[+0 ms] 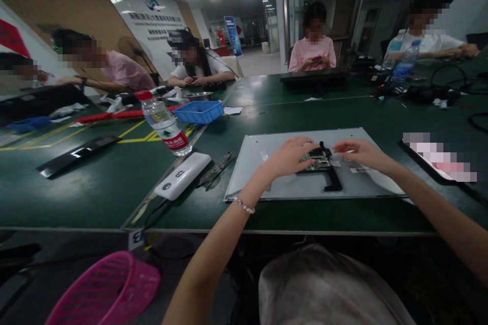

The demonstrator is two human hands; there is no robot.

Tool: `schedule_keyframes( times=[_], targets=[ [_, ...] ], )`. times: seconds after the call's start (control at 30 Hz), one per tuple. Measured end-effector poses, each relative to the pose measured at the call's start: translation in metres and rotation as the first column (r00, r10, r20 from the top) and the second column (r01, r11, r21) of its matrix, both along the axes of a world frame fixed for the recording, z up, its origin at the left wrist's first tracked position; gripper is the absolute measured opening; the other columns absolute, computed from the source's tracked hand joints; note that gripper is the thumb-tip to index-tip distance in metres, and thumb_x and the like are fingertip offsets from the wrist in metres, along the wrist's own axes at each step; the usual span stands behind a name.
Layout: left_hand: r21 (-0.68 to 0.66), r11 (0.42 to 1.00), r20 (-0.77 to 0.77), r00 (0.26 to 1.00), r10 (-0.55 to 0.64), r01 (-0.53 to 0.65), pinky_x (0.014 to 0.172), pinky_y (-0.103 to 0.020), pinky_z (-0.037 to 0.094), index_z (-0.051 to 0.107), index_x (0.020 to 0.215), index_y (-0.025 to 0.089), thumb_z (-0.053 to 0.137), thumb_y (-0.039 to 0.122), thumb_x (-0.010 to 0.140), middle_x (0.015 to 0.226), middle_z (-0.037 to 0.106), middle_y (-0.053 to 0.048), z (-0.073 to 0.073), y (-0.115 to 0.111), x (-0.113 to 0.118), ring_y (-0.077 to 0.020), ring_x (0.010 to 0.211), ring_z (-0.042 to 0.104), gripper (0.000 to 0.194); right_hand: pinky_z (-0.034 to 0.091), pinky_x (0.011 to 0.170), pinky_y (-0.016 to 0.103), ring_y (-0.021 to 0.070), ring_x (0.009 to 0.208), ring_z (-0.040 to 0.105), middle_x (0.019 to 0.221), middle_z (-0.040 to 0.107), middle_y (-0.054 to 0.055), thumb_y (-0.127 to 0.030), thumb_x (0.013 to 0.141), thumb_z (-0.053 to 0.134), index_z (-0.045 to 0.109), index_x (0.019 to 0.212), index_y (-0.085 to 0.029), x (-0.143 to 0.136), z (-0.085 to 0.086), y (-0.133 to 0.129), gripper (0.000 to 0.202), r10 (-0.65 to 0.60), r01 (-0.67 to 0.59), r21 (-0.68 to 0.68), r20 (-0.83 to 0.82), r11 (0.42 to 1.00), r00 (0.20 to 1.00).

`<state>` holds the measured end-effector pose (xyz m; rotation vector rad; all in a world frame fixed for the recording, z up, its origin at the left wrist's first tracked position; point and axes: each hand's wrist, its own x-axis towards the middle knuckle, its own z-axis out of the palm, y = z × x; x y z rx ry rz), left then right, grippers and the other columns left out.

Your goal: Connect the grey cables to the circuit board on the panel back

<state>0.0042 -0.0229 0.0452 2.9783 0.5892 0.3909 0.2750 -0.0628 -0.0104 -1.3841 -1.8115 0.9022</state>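
"Circuit board (pixel 320 161), green, with a black bracket (pixel 334 180) beside it. Where is it?"

"On the flat, pale grey panel (pixel 362 186), atop the dark green table (pixel 206 211)."

"And the hands?"

"Left hand (pixel 295 156) arches over the board's left side, back upward, fingers and thumb spread apart. Right hand (pixel 356 153) is just right of the bracket, fingers bent; I can't tell whether they pinch anything."
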Motion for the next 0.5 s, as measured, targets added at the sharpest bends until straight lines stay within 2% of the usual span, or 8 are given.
schedule_keyframes(
  times=[0.07,0.13,0.2,0.3,0.37,0.5],
  targets=[
    [0.012,0.992,0.030,0.992,0.125,-0.126,0.100,-0.038,0.038,0.049,0.128,0.019,0.046,0.030,0.092,0.126,0.051,-0.010,0.008,0.008,-0.017,-0.0242,0.116,0.049,0.038,0.047,0.090,0.042,0.0242,0.097,0.063,0.108,0.068,0.007,-0.032,0.078,0.060,0.066,0.104,-0.021,0.000,0.003,-0.003,0.029,-0.022,0.022,-0.005,0.012,1.000,1.000],
    [0.016,0.962,0.067,0.960,0.271,-0.273,0.098,-0.038,0.040,0.052,0.124,0.019,0.046,0.029,0.091,0.120,0.053,-0.009,0.009,0.018,-0.037,-0.0240,0.112,0.052,0.035,0.047,0.089,0.042,0.0247,0.097,0.063,0.109,0.068,0.008,-0.034,0.079,0.059,0.067,0.104,-0.022,-0.001,0.005,-0.005,0.029,-0.029,0.029,-0.004,0.031,1.000,0.999],
    [0.011,0.913,0.101,0.909,0.404,-0.407,0.096,-0.037,0.042,0.054,0.122,0.020,0.047,0.028,0.090,0.117,0.053,-0.009,0.003,0.029,-0.058,-0.0233,0.107,0.054,0.034,0.047,0.088,0.042,0.0248,0.096,0.063,0.107,0.069,0.007,-0.037,0.079,0.059,0.067,0.102,-0.023,-0.002,0.005,-0.006,0.028,-0.019,0.019,0.004,0.042,1.000,0.999],
    [-0.049,0.830,0.118,0.822,0.556,-0.555,0.091,-0.034,0.045,0.055,0.121,0.019,0.052,0.029,0.087,0.115,0.053,-0.009,-0.015,0.042,-0.082,-0.0205,0.096,0.059,0.036,0.048,0.085,0.041,0.0244,0.093,0.064,0.104,0.069,0.006,-0.039,0.080,0.058,0.068,0.101,-0.024,-0.004,0.004,-0.005,0.028,0.004,-0.005,0.012,0.062,1.000,0.998],
    [-0.113,0.808,0.100,0.802,0.589,-0.579,0.089,-0.033,0.046,0.055,0.121,0.017,0.055,0.031,0.084,0.113,0.054,-0.010,-0.027,0.049,-0.093,-0.0191,0.091,0.060,0.040,0.049,0.084,0.041,0.0243,0.092,0.064,0.103,0.070,0.005,-0.041,0.080,0.058,0.069,0.100,-0.026,-0.004,0.003,-0.005,0.027,0.016,-0.017,0.017,0.078,1.000,0.997],
    [-0.232,0.817,0.054,0.831,0.553,-0.528,0.082,-0.030,0.048,0.061,0.114,0.017,0.060,0.027,0.077,0.100,0.061,-0.006,-0.039,0.058,-0.100,-0.0164,0.079,0.061,0.039,0.049,0.083,0.041,0.0247,0.090,0.064,0.102,0.070,0.005,-0.044,0.081,0.057,0.069,0.098,-0.026,-0.006,0.005,-0.006,0.028,0.026,-0.027,0.013,0.104,1.000,0.994]
  ],
)
